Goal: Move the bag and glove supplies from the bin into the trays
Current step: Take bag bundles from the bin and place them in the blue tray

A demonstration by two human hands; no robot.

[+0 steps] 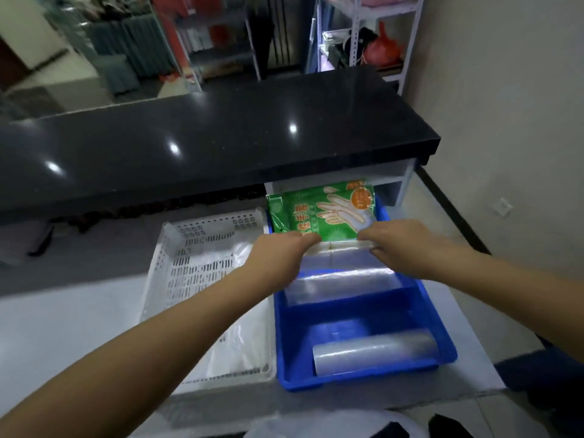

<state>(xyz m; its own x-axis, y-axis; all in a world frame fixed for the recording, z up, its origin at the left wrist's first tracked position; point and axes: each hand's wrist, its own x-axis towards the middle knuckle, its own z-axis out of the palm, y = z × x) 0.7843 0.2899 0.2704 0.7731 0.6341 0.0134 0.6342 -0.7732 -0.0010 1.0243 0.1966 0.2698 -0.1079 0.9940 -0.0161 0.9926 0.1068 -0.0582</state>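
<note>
A green glove pack [319, 213] with a printed hand on it stands tilted at the far end of the blue tray [363, 379]. My left hand [278, 254] grips its lower left edge. My right hand [398, 245] pinches its lower right corner. Below the pack, a clear bag roll [344, 276] lies across the tray's middle section. Another clear bag roll [376, 350] lies in the near section. To the left, the white perforated tray [189, 248] holds clear plastic bags [240, 339].
A black glossy counter [205, 147] overhangs the far ends of both trays. Both trays sit on a white surface [63, 327]. A white bin rim [316, 425] shows at the bottom edge. Shelving stands behind the counter.
</note>
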